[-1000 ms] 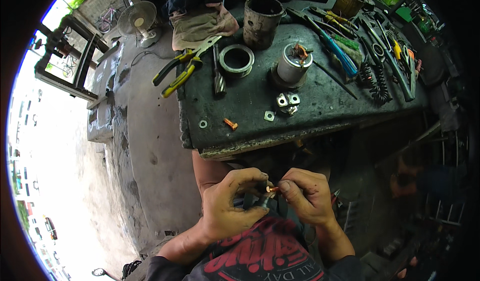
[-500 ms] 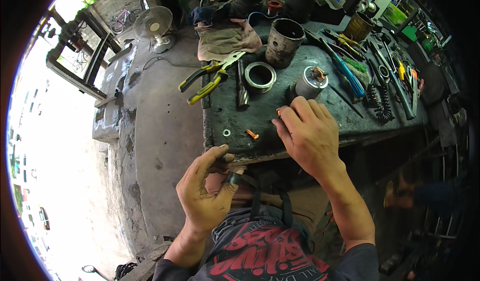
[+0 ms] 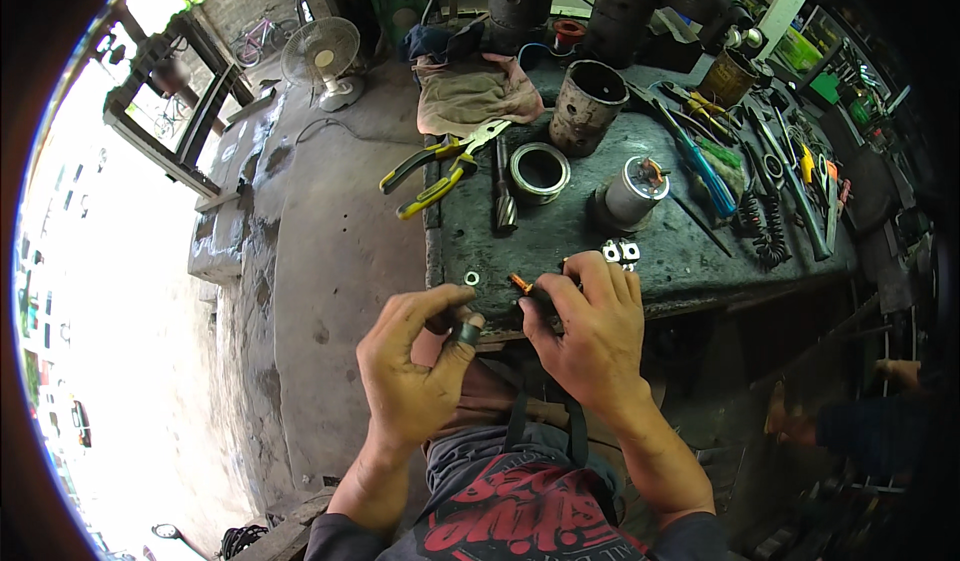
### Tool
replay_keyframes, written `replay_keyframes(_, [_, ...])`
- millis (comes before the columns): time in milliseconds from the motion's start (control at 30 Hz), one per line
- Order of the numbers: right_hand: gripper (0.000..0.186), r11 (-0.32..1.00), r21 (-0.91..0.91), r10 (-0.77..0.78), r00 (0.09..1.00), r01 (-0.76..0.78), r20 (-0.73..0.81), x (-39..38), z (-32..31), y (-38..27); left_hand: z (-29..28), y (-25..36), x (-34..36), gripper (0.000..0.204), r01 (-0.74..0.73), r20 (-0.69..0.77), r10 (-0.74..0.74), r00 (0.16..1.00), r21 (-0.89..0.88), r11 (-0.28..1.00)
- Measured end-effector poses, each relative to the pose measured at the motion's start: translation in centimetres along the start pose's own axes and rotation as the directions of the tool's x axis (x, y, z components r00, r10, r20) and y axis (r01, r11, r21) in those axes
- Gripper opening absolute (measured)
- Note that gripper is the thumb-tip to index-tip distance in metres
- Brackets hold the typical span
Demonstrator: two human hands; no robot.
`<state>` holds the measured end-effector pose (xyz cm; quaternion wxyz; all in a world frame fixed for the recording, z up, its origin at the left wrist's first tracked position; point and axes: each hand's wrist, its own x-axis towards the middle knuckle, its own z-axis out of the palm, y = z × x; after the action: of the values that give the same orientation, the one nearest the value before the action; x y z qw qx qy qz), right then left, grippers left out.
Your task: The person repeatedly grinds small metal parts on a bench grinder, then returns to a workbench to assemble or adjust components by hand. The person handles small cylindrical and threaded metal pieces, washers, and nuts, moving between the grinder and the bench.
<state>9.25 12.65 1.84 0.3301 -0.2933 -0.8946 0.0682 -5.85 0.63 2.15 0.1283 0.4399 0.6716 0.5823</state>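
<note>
My left hand is closed around a small dark grey cylindrical metal part. My right hand has curled fingers over the bench's front; whatever they hold is hidden. Just left of its fingertips lies a copper-coloured bolt, with a washer farther left. Silvery square metal pieces sit behind the right hand. Farther back on the dark bench are a metal ring, a milling-cutter-like bit, yellow-handled pliers and a silver cylinder with copper-coloured bits on top.
A rag, a grimy metal tube and many hand tools crowd the back and right of the bench. A white fan stands beyond at left. Part of another person shows low at right.
Both hands rose from my lap toward the bench edge, the right reaching farther and then drawing back slightly, down and left toward the bolt. The bench shifted in view as the camera moved.
</note>
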Motion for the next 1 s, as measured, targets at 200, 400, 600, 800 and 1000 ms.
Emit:
replay_keyframes(200, [0.021, 1.000, -0.007, 0.008, 0.999, -0.008, -0.039, 0.2, 1.0, 0.2, 0.6, -0.3, -3.0, 0.029, 0.280, 0.182, -0.239, 0.954, -0.249, 0.927])
replay_keyframes(400, [0.022, 0.925, 0.359, 0.170, 0.981, -0.125, -0.095, -1.4, 0.3, -0.3, 0.7, -0.3, -3.9, 0.027, 0.548, 0.390, -0.399, 0.830, -0.429, 0.718])
replay_keyframes(600, [0.020, 0.204, 0.903, 0.467, 0.848, -0.379, 0.250, -5.0, -0.1, -2.0, 1.9, -1.4, -3.5, 0.031, 0.680, 0.580, -0.357, 0.732, -0.656, 0.329])
replay_keyframes(800, [0.024, 0.539, 0.793, 0.365, 0.927, -0.282, 0.082, -5.9, -0.5, -1.6, 2.3, -0.9, -3.3, 0.039, 0.575, 0.521, -0.269, 0.810, -0.614, 0.541])
replay_keyframes(1000, [0.032, 0.866, 0.496, 0.061, 0.998, -0.054, 0.002, -5.0, -2.8, -0.3, 1.1, -0.1, -2.2, 0.046, 0.660, 0.614, -0.297, 0.731, -0.526, 0.537])
